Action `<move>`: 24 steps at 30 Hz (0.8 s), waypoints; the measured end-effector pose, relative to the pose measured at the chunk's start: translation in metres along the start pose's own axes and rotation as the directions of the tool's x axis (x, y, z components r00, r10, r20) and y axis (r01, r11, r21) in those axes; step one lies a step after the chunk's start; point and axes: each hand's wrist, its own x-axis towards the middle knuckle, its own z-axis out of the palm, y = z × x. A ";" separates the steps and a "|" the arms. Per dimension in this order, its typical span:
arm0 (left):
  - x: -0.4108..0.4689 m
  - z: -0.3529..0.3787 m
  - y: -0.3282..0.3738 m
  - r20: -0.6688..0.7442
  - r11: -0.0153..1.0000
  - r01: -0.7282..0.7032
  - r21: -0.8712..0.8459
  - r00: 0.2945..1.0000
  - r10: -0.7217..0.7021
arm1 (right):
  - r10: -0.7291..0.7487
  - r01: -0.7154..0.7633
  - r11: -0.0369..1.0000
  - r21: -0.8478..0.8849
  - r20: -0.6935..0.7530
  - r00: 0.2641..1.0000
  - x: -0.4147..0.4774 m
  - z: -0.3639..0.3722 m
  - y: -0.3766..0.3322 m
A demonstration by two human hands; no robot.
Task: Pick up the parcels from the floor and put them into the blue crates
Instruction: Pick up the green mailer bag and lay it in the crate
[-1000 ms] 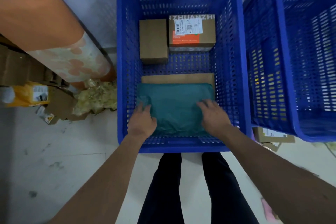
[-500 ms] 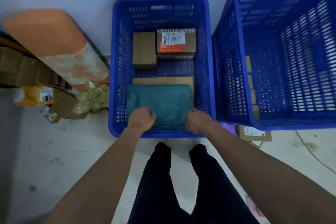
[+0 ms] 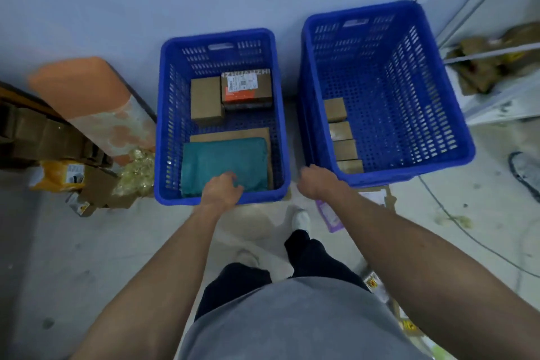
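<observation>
Two blue crates stand against the wall. In the left crate (image 3: 163,126) lie a teal soft parcel (image 3: 225,159) on a flat brown one (image 3: 233,133), a small brown box (image 3: 206,99) and a labelled box (image 3: 247,88). Along the left wall of the right crate (image 3: 464,140) runs a row of several brown boxes (image 3: 340,131). My left hand (image 3: 223,188) hovers over the left crate's near rim, fingers loosely curled, holding nothing. Between the crates, my right hand (image 3: 317,181) is relaxed and holds nothing. A purple parcel (image 3: 330,213) lies on the floor just below it.
An orange-and-white roll (image 3: 96,102) leans at the left, with stacked cardboard (image 3: 43,131), a yellow parcel (image 3: 58,175) and loose boxes around it. A flat carton (image 3: 377,196) pokes out under the right crate. A cable (image 3: 455,225) crosses the floor; a white shelf (image 3: 496,102) stands far right.
Both hands have lifted off the teal parcel, which stays in the left crate. My right hand has moved right, out of the crate. My view has pulled back and up.
</observation>
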 end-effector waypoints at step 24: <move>-0.182 0.167 0.085 0.249 0.886 -0.455 -0.089 0.851 0.463 | 0.604 -0.613 0.690 0.384 0.161 0.781 -0.327 0.282 0.137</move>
